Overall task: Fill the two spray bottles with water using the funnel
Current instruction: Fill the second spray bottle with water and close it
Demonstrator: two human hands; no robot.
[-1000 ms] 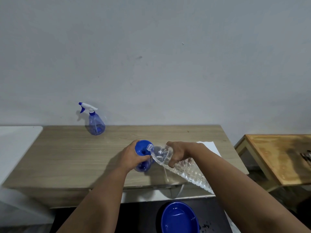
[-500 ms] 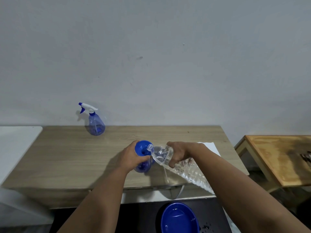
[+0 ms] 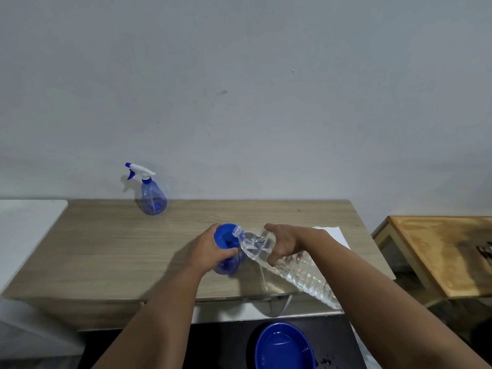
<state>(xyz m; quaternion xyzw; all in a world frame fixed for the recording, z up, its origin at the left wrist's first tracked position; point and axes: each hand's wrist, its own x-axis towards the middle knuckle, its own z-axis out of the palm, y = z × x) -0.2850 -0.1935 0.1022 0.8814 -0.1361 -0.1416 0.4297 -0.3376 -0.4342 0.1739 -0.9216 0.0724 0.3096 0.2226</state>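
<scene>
A blue funnel [image 3: 223, 236] sits in the neck of a blue spray bottle [image 3: 228, 265] without its sprayer, near the front of the wooden table [image 3: 106, 249]. My left hand [image 3: 206, 251] grips this bottle just below the funnel. My right hand [image 3: 282, 242] holds a clear ribbed water bottle [image 3: 295, 270], tilted with its open mouth over the funnel's right rim. A second blue spray bottle [image 3: 152, 197] with a white and blue trigger head stands upright at the table's back left, against the wall.
A blue basin [image 3: 282, 347] with a little water sits low, in front of the table. A white sheet [image 3: 335, 233] lies on the table behind my right forearm. A white surface [image 3: 24, 225] adjoins on the left, a small wooden table [image 3: 447, 249] stands at right.
</scene>
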